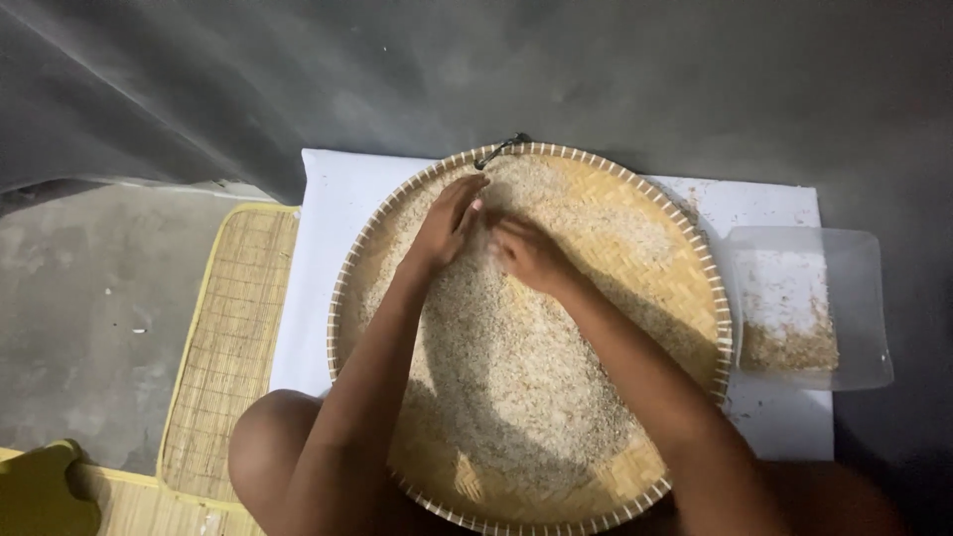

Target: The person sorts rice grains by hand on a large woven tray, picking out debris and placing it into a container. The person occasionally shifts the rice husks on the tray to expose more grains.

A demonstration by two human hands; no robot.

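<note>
At the bottom of the view, nearest to the camera, a bare knee [273, 437] shows on the left, and both forearms reach forward from here over a big round woven bamboo tray [685, 298]. The tray has a pale bound rim and it lies on a white sheet [328, 218] which is spread on the grey floor [89, 298]. A wide layer of rice grains [506, 387] covers most of the tray; only the woven bottom at the right side and at the near edge stays bare.

More far, in the upper half of the tray, the two hands are close together on the grain. The left hand [447, 223] lies flat with the fingers stretched and a little spread, palm down, touching the rice. The right hand [524, 253] is just beside it, with the fingers bent downward into the rice; it is loosely curled, and I cannot tell if it has some grains inside.

On the left of the sheet a woven mat with yellow border [233, 347] lies on the floor. On the right, a clear plastic container [854, 298] rests partly on the sheet and holds a small heap of brownish husks [789, 347]. At the far rim of the tray a small dark hook [501, 149] is fixed, and behind it stands the grey wall [596, 69].
</note>
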